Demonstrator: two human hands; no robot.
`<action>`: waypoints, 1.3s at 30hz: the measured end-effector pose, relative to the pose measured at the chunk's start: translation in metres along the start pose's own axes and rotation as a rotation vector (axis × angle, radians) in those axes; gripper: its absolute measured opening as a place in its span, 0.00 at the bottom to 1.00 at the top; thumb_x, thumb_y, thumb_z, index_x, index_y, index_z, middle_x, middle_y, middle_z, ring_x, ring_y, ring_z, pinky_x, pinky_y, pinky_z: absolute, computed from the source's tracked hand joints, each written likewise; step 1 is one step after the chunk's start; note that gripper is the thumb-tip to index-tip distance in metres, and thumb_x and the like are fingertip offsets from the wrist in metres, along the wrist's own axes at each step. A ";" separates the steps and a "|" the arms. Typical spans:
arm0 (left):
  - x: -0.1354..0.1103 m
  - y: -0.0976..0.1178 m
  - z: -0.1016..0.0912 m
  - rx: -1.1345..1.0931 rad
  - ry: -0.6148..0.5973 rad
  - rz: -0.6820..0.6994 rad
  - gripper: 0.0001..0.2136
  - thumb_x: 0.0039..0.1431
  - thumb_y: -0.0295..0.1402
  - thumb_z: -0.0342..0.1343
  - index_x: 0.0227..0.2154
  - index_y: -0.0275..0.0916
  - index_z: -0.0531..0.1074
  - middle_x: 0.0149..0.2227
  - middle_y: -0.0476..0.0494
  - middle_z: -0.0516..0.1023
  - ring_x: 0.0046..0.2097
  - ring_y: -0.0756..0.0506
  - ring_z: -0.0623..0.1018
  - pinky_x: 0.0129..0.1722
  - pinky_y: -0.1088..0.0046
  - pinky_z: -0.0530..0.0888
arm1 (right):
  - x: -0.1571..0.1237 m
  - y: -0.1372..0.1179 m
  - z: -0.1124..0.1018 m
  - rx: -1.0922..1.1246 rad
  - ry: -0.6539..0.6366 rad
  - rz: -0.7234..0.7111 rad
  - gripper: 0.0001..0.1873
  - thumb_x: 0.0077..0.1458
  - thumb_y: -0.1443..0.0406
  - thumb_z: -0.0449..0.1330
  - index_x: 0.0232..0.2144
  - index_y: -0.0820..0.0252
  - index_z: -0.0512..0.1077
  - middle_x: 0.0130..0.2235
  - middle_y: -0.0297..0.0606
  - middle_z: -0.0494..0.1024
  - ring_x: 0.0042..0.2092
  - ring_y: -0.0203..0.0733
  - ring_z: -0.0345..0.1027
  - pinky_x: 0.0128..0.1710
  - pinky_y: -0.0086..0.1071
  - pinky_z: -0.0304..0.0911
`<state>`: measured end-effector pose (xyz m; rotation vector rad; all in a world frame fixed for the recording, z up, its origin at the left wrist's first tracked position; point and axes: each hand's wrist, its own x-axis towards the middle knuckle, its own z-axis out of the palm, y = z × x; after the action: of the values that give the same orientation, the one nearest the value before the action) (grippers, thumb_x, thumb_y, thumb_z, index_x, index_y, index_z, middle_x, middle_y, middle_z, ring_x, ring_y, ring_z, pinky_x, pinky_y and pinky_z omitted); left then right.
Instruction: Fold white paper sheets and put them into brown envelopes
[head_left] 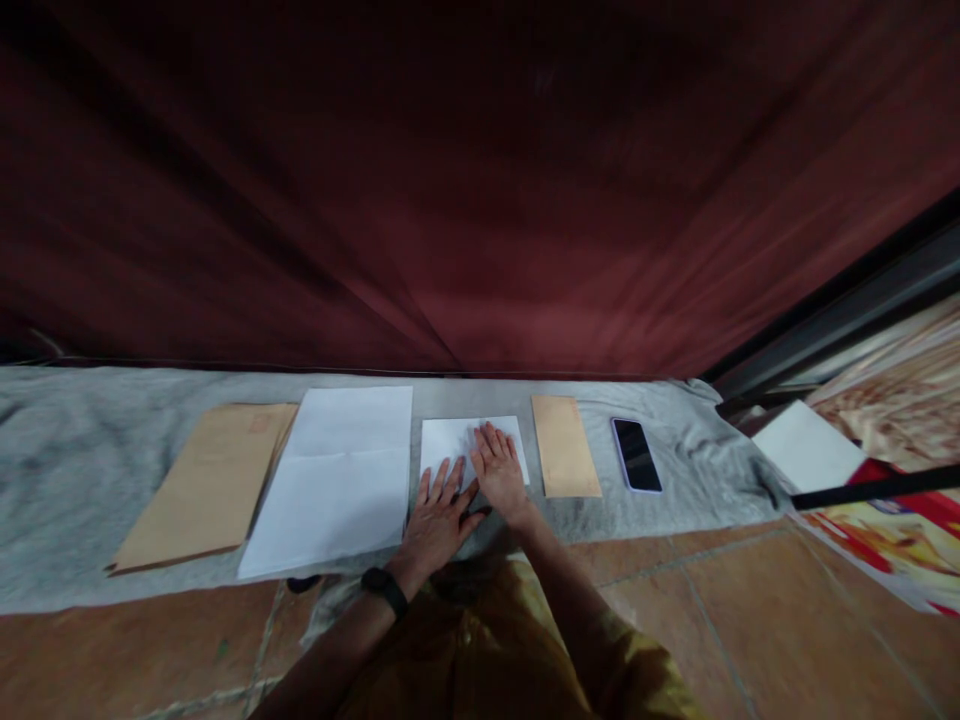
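A curtained spot of unclear kind, with a dark red drape (487, 220) and orange-brown floor tiles (757, 620).

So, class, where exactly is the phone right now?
In the head view, the phone lies on the grey cloth, just right of the small tan envelope.

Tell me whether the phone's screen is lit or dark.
Dark: the phone lies face up on the grey cloth, its screen plain black.

A person's left hand (437, 525) and right hand (500, 478) rest flat on white paper (446, 437), between larger white sheets (337, 475) and a tan envelope (567, 447), with a phone (637, 456) at right and brown envelopes (206, 485) at left on grey cloth (705, 465).
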<state>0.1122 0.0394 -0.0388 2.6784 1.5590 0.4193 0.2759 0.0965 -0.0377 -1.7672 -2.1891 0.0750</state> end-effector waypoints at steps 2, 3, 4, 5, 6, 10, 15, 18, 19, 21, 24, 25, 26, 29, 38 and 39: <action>0.000 0.000 0.000 0.004 0.001 -0.002 0.28 0.65 0.52 0.50 0.65 0.53 0.62 0.71 0.41 0.57 0.71 0.33 0.56 0.68 0.44 0.53 | 0.007 0.001 0.002 -0.013 -0.020 -0.017 0.26 0.72 0.59 0.44 0.68 0.57 0.59 0.70 0.45 0.57 0.70 0.50 0.50 0.68 0.49 0.47; 0.000 0.000 0.000 0.007 0.005 -0.001 0.28 0.65 0.52 0.50 0.66 0.54 0.62 0.71 0.42 0.56 0.71 0.33 0.56 0.68 0.44 0.53 | 0.009 0.004 0.003 -0.024 -0.020 -0.019 0.26 0.72 0.59 0.45 0.67 0.57 0.60 0.70 0.45 0.57 0.70 0.50 0.50 0.68 0.49 0.47; -0.001 0.000 0.000 0.011 0.010 0.001 0.28 0.65 0.52 0.50 0.66 0.54 0.61 0.71 0.42 0.56 0.71 0.33 0.56 0.68 0.44 0.53 | 0.011 0.009 0.004 -0.035 -0.013 -0.016 0.26 0.72 0.59 0.45 0.67 0.57 0.60 0.70 0.46 0.57 0.70 0.51 0.50 0.68 0.49 0.47; -0.001 0.000 -0.001 0.017 0.014 0.005 0.28 0.65 0.52 0.50 0.66 0.55 0.60 0.71 0.42 0.56 0.71 0.33 0.56 0.68 0.44 0.53 | 0.012 0.014 0.005 -0.047 -0.002 -0.010 0.26 0.72 0.59 0.46 0.68 0.58 0.59 0.70 0.46 0.57 0.70 0.51 0.50 0.68 0.50 0.47; -0.001 0.000 -0.001 0.021 0.019 0.009 0.28 0.65 0.51 0.51 0.67 0.55 0.59 0.71 0.42 0.56 0.71 0.33 0.56 0.68 0.44 0.53 | 0.013 0.019 0.005 -0.058 0.011 -0.001 0.26 0.71 0.59 0.46 0.68 0.59 0.59 0.70 0.47 0.56 0.70 0.52 0.50 0.68 0.50 0.48; 0.000 0.001 -0.003 0.021 0.031 0.004 0.29 0.65 0.53 0.50 0.67 0.55 0.59 0.71 0.42 0.57 0.71 0.34 0.58 0.68 0.45 0.54 | 0.016 0.036 0.006 -0.085 0.045 0.047 0.28 0.71 0.58 0.46 0.68 0.64 0.58 0.70 0.51 0.56 0.70 0.53 0.51 0.67 0.49 0.48; 0.000 0.001 -0.003 0.025 0.027 0.005 0.29 0.65 0.53 0.50 0.67 0.53 0.59 0.71 0.40 0.57 0.71 0.34 0.58 0.68 0.45 0.52 | 0.017 0.041 0.006 -0.080 0.044 0.112 0.31 0.71 0.58 0.45 0.68 0.73 0.55 0.69 0.56 0.57 0.70 0.53 0.51 0.68 0.47 0.46; -0.001 0.002 -0.003 0.025 0.021 0.008 0.30 0.65 0.52 0.51 0.67 0.53 0.59 0.71 0.40 0.56 0.71 0.33 0.56 0.68 0.44 0.53 | 0.018 0.038 0.007 -0.069 0.033 0.136 0.31 0.71 0.58 0.44 0.68 0.73 0.56 0.69 0.56 0.58 0.70 0.54 0.50 0.68 0.48 0.45; -0.001 0.002 -0.003 0.023 0.022 0.007 0.30 0.65 0.51 0.52 0.67 0.53 0.59 0.71 0.39 0.56 0.71 0.33 0.56 0.68 0.44 0.53 | 0.019 0.037 0.006 -0.065 0.030 0.140 0.30 0.71 0.58 0.44 0.67 0.72 0.57 0.69 0.56 0.58 0.70 0.54 0.51 0.68 0.49 0.44; -0.001 0.002 -0.003 0.019 0.025 0.007 0.29 0.65 0.51 0.52 0.67 0.53 0.59 0.71 0.40 0.56 0.71 0.32 0.56 0.68 0.44 0.53 | 0.024 0.034 0.005 -0.052 0.014 0.132 0.29 0.71 0.59 0.44 0.67 0.68 0.59 0.69 0.53 0.59 0.70 0.54 0.50 0.68 0.51 0.43; -0.001 0.002 -0.003 0.018 0.028 0.007 0.29 0.65 0.50 0.52 0.67 0.54 0.59 0.71 0.40 0.56 0.71 0.32 0.56 0.68 0.44 0.53 | 0.038 0.031 -0.003 -0.027 -0.061 0.096 0.26 0.70 0.61 0.46 0.66 0.62 0.62 0.68 0.49 0.62 0.68 0.51 0.53 0.68 0.52 0.41; -0.001 0.002 -0.003 0.020 0.027 0.006 0.29 0.65 0.50 0.52 0.67 0.54 0.59 0.71 0.40 0.56 0.71 0.32 0.56 0.68 0.44 0.52 | 0.044 0.030 -0.006 -0.024 -0.096 0.095 0.25 0.69 0.61 0.47 0.65 0.60 0.62 0.67 0.48 0.64 0.67 0.50 0.55 0.68 0.51 0.40; -0.001 0.001 -0.002 0.021 0.026 0.005 0.28 0.65 0.50 0.52 0.67 0.54 0.59 0.71 0.40 0.56 0.71 0.32 0.55 0.68 0.44 0.52 | 0.051 0.030 -0.011 -0.028 -0.137 0.101 0.24 0.69 0.61 0.48 0.64 0.58 0.63 0.66 0.47 0.65 0.66 0.49 0.57 0.68 0.51 0.40; -0.002 0.001 0.000 0.020 0.025 0.003 0.29 0.66 0.50 0.51 0.67 0.55 0.58 0.71 0.41 0.56 0.71 0.32 0.56 0.67 0.44 0.53 | 0.070 0.032 -0.024 -0.058 -0.248 0.116 0.23 0.67 0.61 0.51 0.62 0.56 0.65 0.62 0.47 0.69 0.62 0.48 0.61 0.66 0.49 0.44; -0.003 0.000 0.000 0.029 0.033 0.025 0.28 0.67 0.50 0.50 0.67 0.53 0.58 0.71 0.40 0.58 0.71 0.33 0.57 0.67 0.44 0.54 | 0.105 0.038 -0.040 -0.049 -0.362 0.095 0.16 0.63 0.58 0.56 0.49 0.58 0.74 0.53 0.47 0.75 0.56 0.51 0.67 0.56 0.41 0.59; -0.003 -0.001 0.000 0.032 0.033 0.028 0.28 0.67 0.49 0.50 0.67 0.52 0.59 0.70 0.39 0.58 0.70 0.33 0.58 0.67 0.44 0.55 | 0.107 0.040 -0.041 -0.037 -0.374 0.092 0.15 0.63 0.58 0.56 0.47 0.58 0.75 0.52 0.46 0.75 0.55 0.50 0.67 0.55 0.39 0.61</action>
<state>0.1101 0.0368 -0.0392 2.7338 1.5511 0.4455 0.3057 0.2018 0.0143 -2.0081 -2.3672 0.4199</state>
